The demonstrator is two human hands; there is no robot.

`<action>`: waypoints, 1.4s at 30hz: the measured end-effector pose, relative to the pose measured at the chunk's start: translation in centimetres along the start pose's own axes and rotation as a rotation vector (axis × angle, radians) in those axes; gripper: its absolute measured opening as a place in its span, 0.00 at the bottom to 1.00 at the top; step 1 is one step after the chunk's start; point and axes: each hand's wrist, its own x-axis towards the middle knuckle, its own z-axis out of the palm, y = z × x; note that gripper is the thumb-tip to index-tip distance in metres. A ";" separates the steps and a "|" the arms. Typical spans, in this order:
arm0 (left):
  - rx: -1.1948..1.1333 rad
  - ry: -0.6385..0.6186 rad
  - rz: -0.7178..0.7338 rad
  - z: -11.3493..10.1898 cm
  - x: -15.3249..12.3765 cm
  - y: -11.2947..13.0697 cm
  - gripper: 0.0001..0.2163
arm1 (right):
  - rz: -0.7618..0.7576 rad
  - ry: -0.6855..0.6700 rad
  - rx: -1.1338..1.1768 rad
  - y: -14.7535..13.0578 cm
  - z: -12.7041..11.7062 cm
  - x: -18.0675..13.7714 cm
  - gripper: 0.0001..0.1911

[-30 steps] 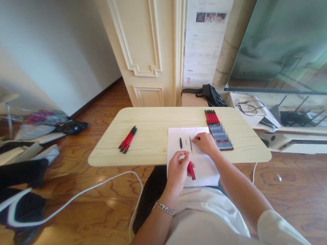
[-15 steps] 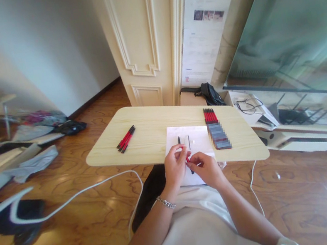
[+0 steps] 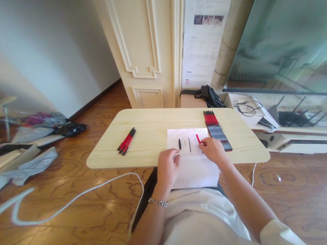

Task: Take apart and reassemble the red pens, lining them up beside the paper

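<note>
A white sheet of paper [image 3: 194,170] lies at the table's near edge with pen parts on it. My right hand [image 3: 215,150] pinches the lower end of a red pen barrel [image 3: 198,138] over the sheet's right side. To its left are a thin black refill [image 3: 190,145] and a short black pen piece [image 3: 179,144]; a faint small item between these two is too small to make out. My left hand [image 3: 168,166] rests at the sheet's left edge, just below the black piece, thumb and forefinger apart and holding nothing visible.
Several red-and-black pens [image 3: 127,141] lie in a bunch on the left of the wooden table [image 3: 147,121]. Another row of red pens [image 3: 210,117] stands at the right, above a dark flat phone-like object [image 3: 219,136]. A white cable [image 3: 98,184] runs across the floor.
My hands have parted. The right moved up and right with the red barrel, which now touches or hovers above the sheet; the left drew back left and let go of it.
</note>
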 end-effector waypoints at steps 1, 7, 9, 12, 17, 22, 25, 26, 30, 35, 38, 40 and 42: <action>0.039 -0.013 0.018 0.0 0.0 -0.2 0.07 | -0.003 -0.002 -0.034 -0.1 0.2 0.1 0.13; 0.185 -0.065 0.044 0.3 -0.3 -0.9 0.06 | -0.043 0.034 -0.137 -0.1 1.3 0.2 0.14; 0.218 -0.070 0.041 0.3 -0.4 -1.0 0.06 | -0.037 0.032 -0.130 -0.1 1.2 0.3 0.14; 0.251 -0.071 0.047 0.3 -0.6 -1.0 0.04 | -0.035 0.034 -0.085 -0.1 0.8 0.2 0.15; 0.264 -0.065 0.049 0.3 -0.9 -1.0 0.03 | -0.024 0.135 0.062 0.4 0.3 -1.1 0.16; 0.249 -0.051 0.044 0.2 -1.0 -0.9 0.03 | -0.032 0.258 0.182 2.1 0.4 -3.0 0.17; 0.215 -0.027 0.055 -0.1 -0.9 -0.4 0.03 | -0.040 0.251 0.182 2.6 0.1 -3.1 0.16; 0.196 -0.013 0.061 -0.2 -0.9 -0.1 0.04 | -0.039 0.240 0.176 2.6 -0.1 -2.8 0.16; 0.031 0.003 0.031 -0.4 -1.3 1.4 0.06 | -0.026 0.161 0.134 1.6 -0.6 -0.6 0.14; -0.266 -0.220 -0.123 0.5 -2.7 3.2 0.10 | -0.027 0.053 -0.003 0.1 0.2 2.6 0.14; -0.307 -0.288 -0.159 1.3 -3.3 3.7 0.12 | 0.014 0.015 -0.084 -0.3 1.0 3.8 0.17; -0.329 -0.308 -0.171 1.7 -3.5 3.8 0.12 | 0.032 0.004 -0.120 -0.4 1.5 4.2 0.20; -0.348 -0.320 -0.183 1.9 -3.5 3.7 0.13 | 0.048 -0.004 -0.140 -0.5 1.8 4.6 0.21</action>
